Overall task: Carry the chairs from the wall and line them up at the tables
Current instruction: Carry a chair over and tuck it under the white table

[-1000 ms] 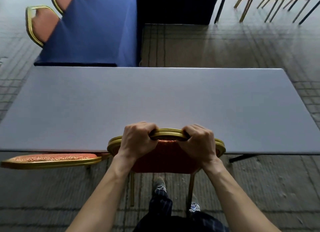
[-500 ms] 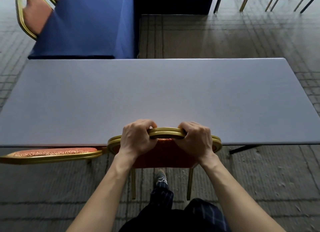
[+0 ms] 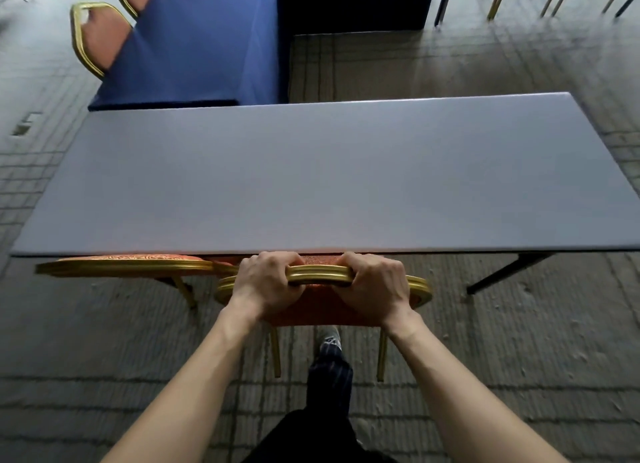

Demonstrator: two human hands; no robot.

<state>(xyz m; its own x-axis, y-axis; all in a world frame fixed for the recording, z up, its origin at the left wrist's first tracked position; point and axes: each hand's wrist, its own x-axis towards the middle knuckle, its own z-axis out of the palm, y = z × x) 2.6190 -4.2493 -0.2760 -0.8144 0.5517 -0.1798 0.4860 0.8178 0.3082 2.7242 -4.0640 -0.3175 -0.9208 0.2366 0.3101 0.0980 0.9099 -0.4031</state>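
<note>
Your left hand (image 3: pixel 266 282) and right hand (image 3: pixel 372 286) are both curled tight over the gold top rail of the chair (image 3: pixel 320 275). Its seat is tucked under the near edge of the grey bench (image 3: pixel 311 178), just right of a second chair (image 3: pixel 131 267). The rigid frame looks fairly heavy and smooth, so I judge a wide two-handed hold on that rail best; beyond the bench, another chair (image 3: pixel 95 36) sits at the blue-draped table (image 3: pixel 194 47)

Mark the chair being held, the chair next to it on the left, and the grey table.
held chair (image 3: pixel 320 276), head view, middle of its gold top rail.
neighbouring chair (image 3: pixel 124 264), head view, gold rail of its backrest.
grey table (image 3: pixel 329 178), head view, bare tabletop centre.
</note>
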